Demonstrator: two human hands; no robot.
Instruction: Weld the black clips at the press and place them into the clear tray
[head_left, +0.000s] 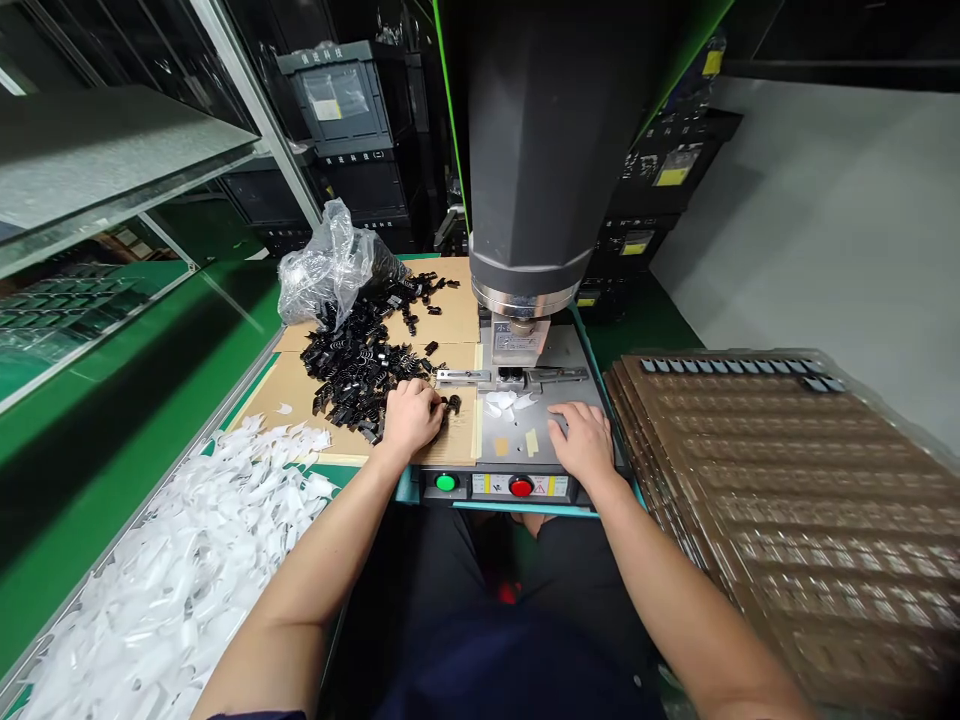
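Note:
My left hand (411, 415) rests on the cardboard sheet (450, 320) at the edge of a heap of small black plastic parts (360, 360), with its fingers curled over a few of them. My right hand (581, 440) lies flat on the grey metal base plate (570, 350) of the press machine, fingers spread, holding nothing. Between my hands lie a few small white pieces (501, 402). The machine's metal head (517, 300) hangs over a fixture (510, 376) just beyond my fingers.
A green button (446, 483) and a red button (521, 487) sit on the machine's front panel. White plastic scraps (187, 560) are piled at the left. Stacked brown trays (787, 480) stand at the right. A crumpled clear bag (330, 265) lies behind the black parts.

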